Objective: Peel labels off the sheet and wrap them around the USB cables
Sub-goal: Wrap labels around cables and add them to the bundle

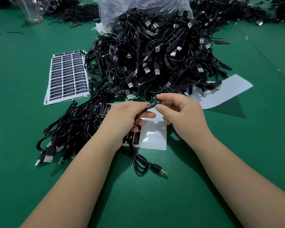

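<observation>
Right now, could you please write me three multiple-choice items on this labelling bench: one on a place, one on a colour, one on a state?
1. Where does the full label sheet lie?
A. Left of the big cable pile
B. On top of that pile
C. Under the forearms

2. What colour is the table?
A. White
B. Green
C. Red

3. What are the hands doing?
A. Both rest flat on the table
B. Both pinch a labelled cable between them
C. Each holds a pair of scissors

Key:
1 A: the sheet sits flat on the table at the pile's left edge.
2 B: green shows all around the work.
3 B: the left hand and right hand meet on the cable, fingertips on the label.
</observation>
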